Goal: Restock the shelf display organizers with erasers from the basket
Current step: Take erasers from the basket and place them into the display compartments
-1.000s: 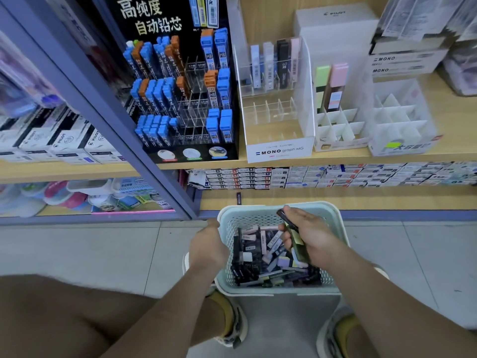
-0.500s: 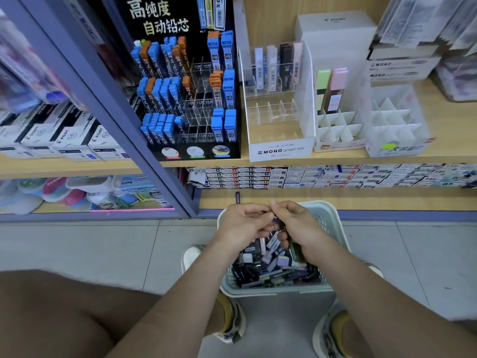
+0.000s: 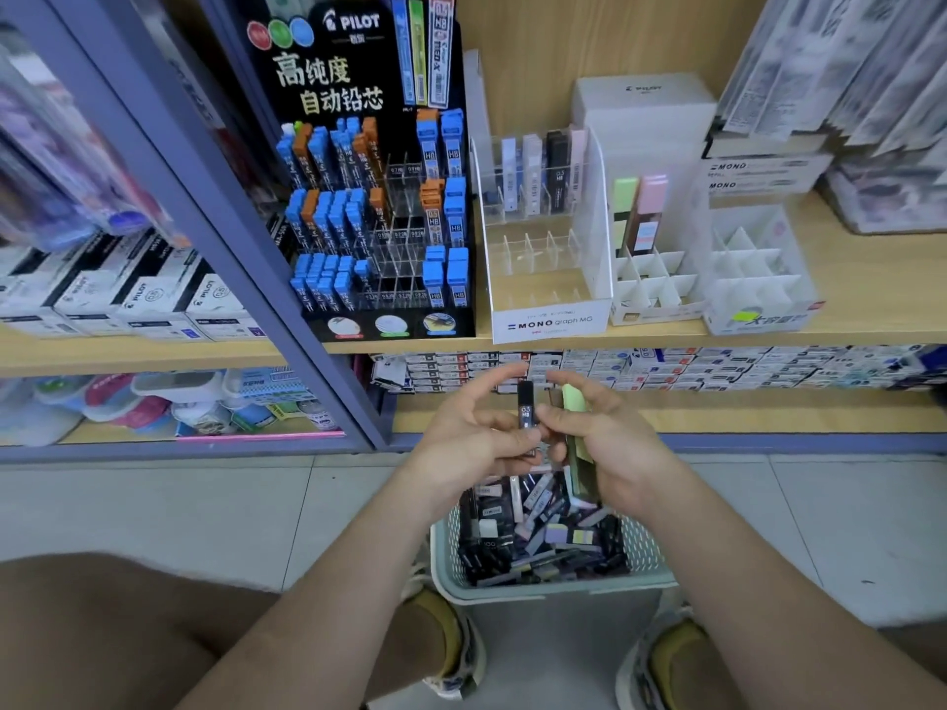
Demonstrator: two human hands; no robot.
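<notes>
Stationery shelf (image 3: 666, 334), floor basket (image 3: 553, 592) below: left hand (image 3: 461, 445) fingers pinch slim black case (image 3: 526, 408) upright over the basket; right hand (image 3: 615, 448) fingers curl round pale green eraser (image 3: 575, 422), long axis upright, nearer white divider organizer (image 3: 658, 287) ahead and above.

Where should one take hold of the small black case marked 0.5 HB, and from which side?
Its free upper half, pinched across the narrow sides from above: the black case stands upright, and the left hand pinches its lower end.

black case (image 3: 526, 413), green case (image 3: 577, 453) above basket (image 3: 553, 594)
</notes>
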